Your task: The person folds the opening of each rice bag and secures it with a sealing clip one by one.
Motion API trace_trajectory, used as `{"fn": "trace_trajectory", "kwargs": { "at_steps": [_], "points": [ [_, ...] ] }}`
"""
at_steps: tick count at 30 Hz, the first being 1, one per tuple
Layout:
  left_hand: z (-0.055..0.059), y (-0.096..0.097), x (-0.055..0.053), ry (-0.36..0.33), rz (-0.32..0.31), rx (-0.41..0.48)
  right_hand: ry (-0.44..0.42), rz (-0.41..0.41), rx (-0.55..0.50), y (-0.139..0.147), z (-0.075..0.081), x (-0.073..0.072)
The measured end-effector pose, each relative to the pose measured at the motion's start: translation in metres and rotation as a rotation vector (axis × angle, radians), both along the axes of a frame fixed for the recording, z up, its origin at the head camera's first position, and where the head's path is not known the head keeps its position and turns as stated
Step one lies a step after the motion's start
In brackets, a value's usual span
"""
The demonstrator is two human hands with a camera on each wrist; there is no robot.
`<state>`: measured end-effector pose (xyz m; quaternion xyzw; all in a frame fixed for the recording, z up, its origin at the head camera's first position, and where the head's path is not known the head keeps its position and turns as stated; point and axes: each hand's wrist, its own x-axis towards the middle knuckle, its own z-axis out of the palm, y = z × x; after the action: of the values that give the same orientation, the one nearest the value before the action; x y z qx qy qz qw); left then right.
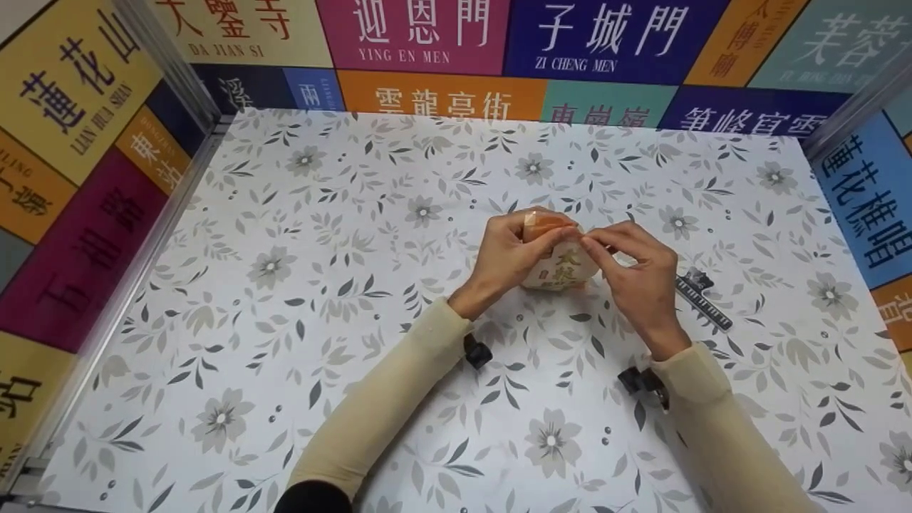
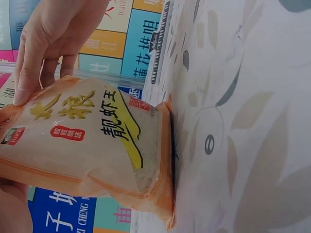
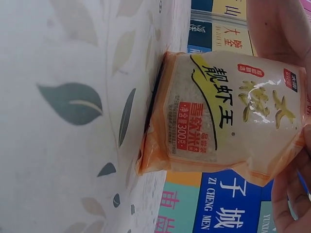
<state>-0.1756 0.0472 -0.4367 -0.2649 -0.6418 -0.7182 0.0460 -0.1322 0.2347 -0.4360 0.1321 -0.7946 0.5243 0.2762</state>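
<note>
Left grip (image 1: 507, 249): holding glossy, blocky plastic bag (image 1: 566, 269) | right grip (image 1: 641, 271): pinching its top | below: floral bench (image 1: 370, 221) | beside right grip: piano-key strip (image 1: 705, 305)

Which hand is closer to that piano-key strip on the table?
The right. The right hand, pinching the bag at its top, is just left of the piano-key strip; the left hand, gripping the bag's far side, is farther left.
</note>
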Motion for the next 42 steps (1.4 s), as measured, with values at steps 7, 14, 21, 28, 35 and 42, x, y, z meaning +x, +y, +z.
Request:
{"fn": "trace_trajectory", "kwargs": {
  "at_steps": [7, 14, 21, 28, 35, 42],
  "points": [
    [0.001, 0.001, 0.0, 0.001, 0.036, -0.027, 0.003, 0.017, 0.048, 0.002, 0.003, 0.001],
    [0.001, 0.001, -0.001, -0.007, 0.054, -0.03, 0.051, 0.023, 0.118, 0.007, 0.002, -0.001],
    [0.001, 0.0, 0.0, 0.007, 0.054, -0.015, 0.066, 0.044, 0.129, 0.01, -0.001, -0.001],
    [0.0, 0.0, 0.0, 0.013, 0.064, -0.019, 0.071, 0.059, 0.135, 0.016, -0.004, -0.001],
    [-0.001, 0.0, 0.0, 0.022, 0.058, -0.027, 0.089, 0.051, 0.178, 0.021, -0.006, -0.001],
    [0.001, 0.001, 0.0, 0.021, 0.053, -0.017, 0.109, 0.059, 0.186, 0.026, -0.008, 0.0]
  ]
}}
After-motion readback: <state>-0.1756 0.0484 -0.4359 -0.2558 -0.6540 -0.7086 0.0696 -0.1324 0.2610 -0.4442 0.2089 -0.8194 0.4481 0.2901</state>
